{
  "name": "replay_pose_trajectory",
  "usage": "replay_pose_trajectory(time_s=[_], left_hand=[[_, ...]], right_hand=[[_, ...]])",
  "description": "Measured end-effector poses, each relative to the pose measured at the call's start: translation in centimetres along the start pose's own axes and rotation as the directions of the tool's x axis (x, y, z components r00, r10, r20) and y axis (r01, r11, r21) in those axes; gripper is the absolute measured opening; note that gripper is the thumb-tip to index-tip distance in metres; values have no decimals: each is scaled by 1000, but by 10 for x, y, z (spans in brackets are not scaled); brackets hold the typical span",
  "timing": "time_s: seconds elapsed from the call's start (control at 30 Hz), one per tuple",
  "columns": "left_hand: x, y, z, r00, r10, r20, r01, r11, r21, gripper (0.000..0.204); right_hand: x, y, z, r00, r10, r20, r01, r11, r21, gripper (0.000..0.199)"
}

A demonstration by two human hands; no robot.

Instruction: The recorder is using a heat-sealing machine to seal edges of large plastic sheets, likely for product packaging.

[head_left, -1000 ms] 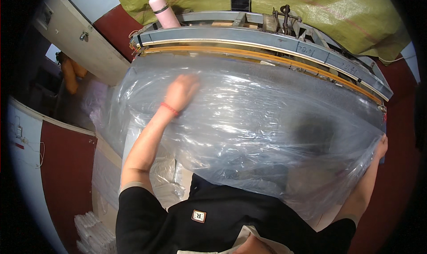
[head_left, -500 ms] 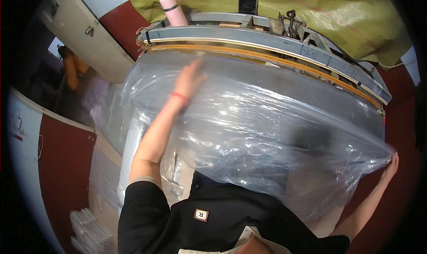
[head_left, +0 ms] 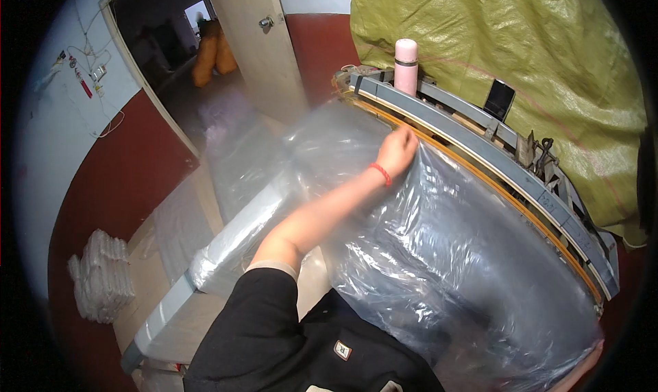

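Note:
A wide sheet of clear plastic film (head_left: 439, 234) spreads over the dark worktable in front of me, wrinkled and shiny. My left hand (head_left: 399, 150), with a red bracelet at its wrist, is closed on the film near the table's far edge, beside the orange strip (head_left: 445, 150). The film's edge runs to my right hand (head_left: 591, 366) at the far lower right, whose fingers are closed on it; much of that hand is cut off by the dark rim. Behind the orange strip runs a long grey metal bar (head_left: 473, 130).
Behind the bar are a pink flask (head_left: 406, 73), a dark phone (head_left: 500, 100) and a metal clamp (head_left: 543, 157), against a yellow-green tarp (head_left: 473, 21). At left stand a foil-like wrapped roll (head_left: 240, 234), a stack of clear plastic packs (head_left: 103, 275) and an open door (head_left: 257, 56).
The view has swung left. My left hand, spread over the film before, is now closed on it by the orange strip. The right hand still holds the film's edge.

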State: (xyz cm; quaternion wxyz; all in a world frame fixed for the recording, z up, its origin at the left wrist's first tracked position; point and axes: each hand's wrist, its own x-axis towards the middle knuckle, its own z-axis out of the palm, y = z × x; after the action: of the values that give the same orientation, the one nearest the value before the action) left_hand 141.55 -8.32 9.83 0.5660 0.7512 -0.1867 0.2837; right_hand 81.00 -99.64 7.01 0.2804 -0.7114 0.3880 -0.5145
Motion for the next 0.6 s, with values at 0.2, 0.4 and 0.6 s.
replay_pose_trajectory(time_s=[0.2, 0.4, 0.6], left_hand=[[19, 8, -27, 906, -302, -296, 295, 953, -69, 16], [24, -72, -9, 913, -308, -267, 337, 939, 68, 17], [51, -116, -4, 981, -187, 49, 10, 304, 953, 27]], right_hand=[[-82, -79, 246, 985, -42, 167, 85, 963, -256, 40], [-114, -98, 302, 983, 69, 167, -80, 995, 59, 36], [-171, -210, 295, 995, 39, 90, -20, 979, -204, 32]])
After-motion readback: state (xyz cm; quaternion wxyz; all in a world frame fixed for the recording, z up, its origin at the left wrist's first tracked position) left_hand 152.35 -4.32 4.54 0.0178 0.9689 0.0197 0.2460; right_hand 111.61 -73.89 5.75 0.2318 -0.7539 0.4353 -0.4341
